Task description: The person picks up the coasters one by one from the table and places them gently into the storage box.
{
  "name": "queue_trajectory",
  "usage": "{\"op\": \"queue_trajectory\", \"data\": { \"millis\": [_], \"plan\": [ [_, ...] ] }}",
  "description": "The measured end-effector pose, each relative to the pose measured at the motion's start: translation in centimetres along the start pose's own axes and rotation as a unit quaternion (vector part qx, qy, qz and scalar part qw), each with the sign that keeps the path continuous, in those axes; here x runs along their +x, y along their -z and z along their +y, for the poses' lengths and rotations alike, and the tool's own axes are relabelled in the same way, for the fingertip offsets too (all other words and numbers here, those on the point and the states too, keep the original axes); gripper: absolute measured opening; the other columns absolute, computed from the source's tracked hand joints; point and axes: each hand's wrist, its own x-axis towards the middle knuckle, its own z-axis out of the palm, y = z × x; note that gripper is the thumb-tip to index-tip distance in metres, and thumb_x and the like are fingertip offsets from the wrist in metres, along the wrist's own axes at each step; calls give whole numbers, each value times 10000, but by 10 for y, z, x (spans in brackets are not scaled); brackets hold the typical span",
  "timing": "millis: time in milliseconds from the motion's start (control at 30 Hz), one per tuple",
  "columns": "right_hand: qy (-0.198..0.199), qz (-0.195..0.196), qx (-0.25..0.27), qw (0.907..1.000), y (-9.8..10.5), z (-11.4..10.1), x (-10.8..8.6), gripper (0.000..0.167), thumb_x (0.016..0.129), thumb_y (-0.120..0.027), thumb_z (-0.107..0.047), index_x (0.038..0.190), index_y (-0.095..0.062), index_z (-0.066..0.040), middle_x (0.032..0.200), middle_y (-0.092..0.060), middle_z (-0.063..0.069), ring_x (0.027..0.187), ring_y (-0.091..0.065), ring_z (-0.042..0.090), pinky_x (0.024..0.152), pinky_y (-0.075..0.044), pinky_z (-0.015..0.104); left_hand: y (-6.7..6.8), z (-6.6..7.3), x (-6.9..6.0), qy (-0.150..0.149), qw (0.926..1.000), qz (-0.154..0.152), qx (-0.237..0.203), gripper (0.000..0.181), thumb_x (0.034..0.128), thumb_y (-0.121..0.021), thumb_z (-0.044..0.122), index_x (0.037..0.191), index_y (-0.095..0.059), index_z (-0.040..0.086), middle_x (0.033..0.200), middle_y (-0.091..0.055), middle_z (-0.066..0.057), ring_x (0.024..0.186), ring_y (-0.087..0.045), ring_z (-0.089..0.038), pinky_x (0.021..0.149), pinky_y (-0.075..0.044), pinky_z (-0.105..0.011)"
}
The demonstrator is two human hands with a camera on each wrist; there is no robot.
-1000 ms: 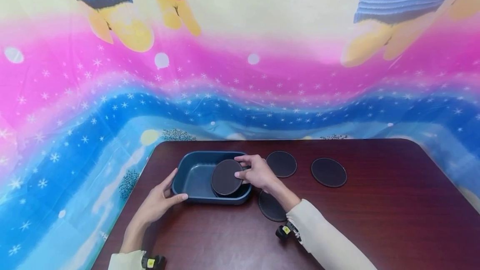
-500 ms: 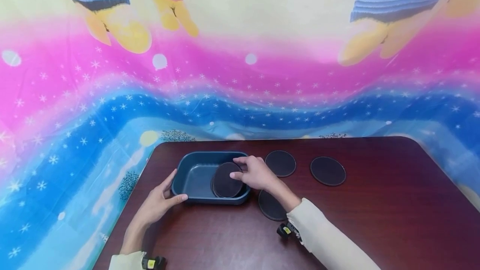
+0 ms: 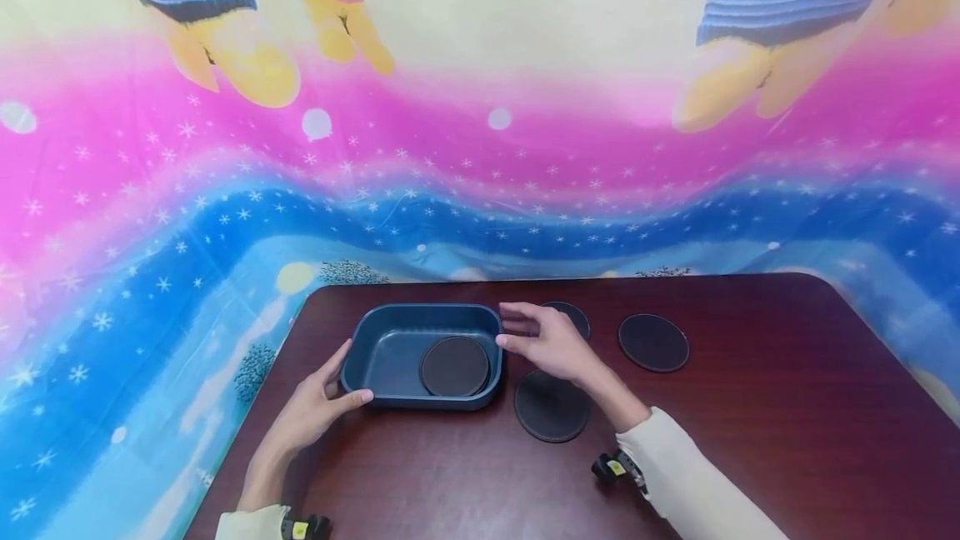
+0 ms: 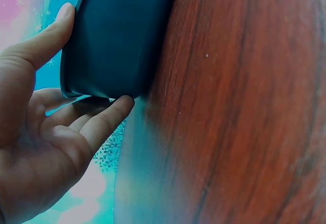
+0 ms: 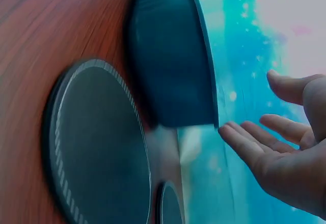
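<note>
Coaster [image 3: 454, 367], round, flat, very dark brown, set in the right end of a blue-green tray [image 3: 397, 357] with rounded corners, low in the frame, left of centre. Around the tray's lower-left corner, left hand [image 3: 313, 408] with fingers extended, thumb and fingertips touching the outside. Just beside the right rim, right hand [image 3: 553, 343] with fingers loosely spread, holding nothing. On the reddish-brown table [image 3: 765, 440] farther right, three matching coasters [image 3: 654, 342], one partly behind that hand, another showing pale edge stitching in the right wrist view.
</note>
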Motion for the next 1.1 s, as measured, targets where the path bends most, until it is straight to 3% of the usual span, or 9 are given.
{"op": "queue_trajectory", "data": {
  "millis": [167, 367, 667, 767, 867, 967, 1100],
  "plan": [
    [-71, -24, 336, 9994, 28, 22, -12, 669, 1008, -777, -199, 1598, -496, -59, 1562, -579, 245, 1391, -645, 380, 1051, -599, 389, 0, 0, 1, 75, 10000, 25, -31, 992, 1000, -787, 358, 1748, -141, 270, 1572, -570, -250, 1431, -601, -408, 1083, -574, -531],
    [-129, 151, 344, 9992, 70, 53, -30, 706, 1016, -767, -186, 1613, -442, 5, 1561, -548, 309, 1389, -630, 436, 1004, -600, 261, 0, 1, 1, 3, 10000, 43, -19, 993, 999, -790, 346, 1749, -147, 247, 1576, -561, -260, 1431, -595, -427, 1076, -576, -543],
    [-262, 373, -403, 9981, 132, 90, -52, 772, 1028, -758, -268, 1650, -381, -9, 1580, -534, 295, 1415, -583, 480, 955, -540, 126, 0, 1, -2, -32, 10000, 10, -65, 1000, 995, -795, 330, 1749, -144, 250, 1557, -577, -269, 1421, -604, -426, 1063, -581, -548],
    [-226, 331, -559, 9976, 150, 101, -59, 786, 1028, -758, -256, 1654, -362, 7, 1623, -483, 295, 1478, -496, 498, 1011, -515, 110, 0, 0, -2, -41, 10000, 31, -44, 995, 996, -794, 336, 1748, -148, 250, 1547, -590, -262, 1412, -615, -422, 1061, -583, -545],
    [-217, 239, -832, 9960, 166, 109, -64, 817, 1019, -769, -259, 1663, -342, 7, 1675, -415, 285, 1534, -398, 516, 1105, -486, 160, 0, 0, -1, -45, 10000, 62, -26, 992, 994, -795, 342, 1747, -155, 250, 1531, -608, -254, 1399, -628, -415, 1059, -586, -539],
    [-321, 133, -1349, 9903, 178, 115, -69, 852, 1006, -785, -305, 1669, -341, -8, 1691, -388, 283, 1538, -367, 559, 1184, -474, 386, -1, 1, -1, -50, 10000, 60, -30, 993, 993, -795, 348, 1747, -156, 250, 1538, -603, -252, 1400, -629, -415, 1059, -587, -536],
    [-448, 29, -1965, 9795, 192, 120, -73, 877, 986, -806, -331, 1668, -353, -16, 1646, -423, 327, 1466, -435, 621, 1149, -424, 653, -1, 0, -2, -49, 10000, 65, -36, 994, 992, -796, 355, 1747, -157, 254, 1558, -585, -250, 1408, -622, -413, 1067, -582, -537]
  ]
}}
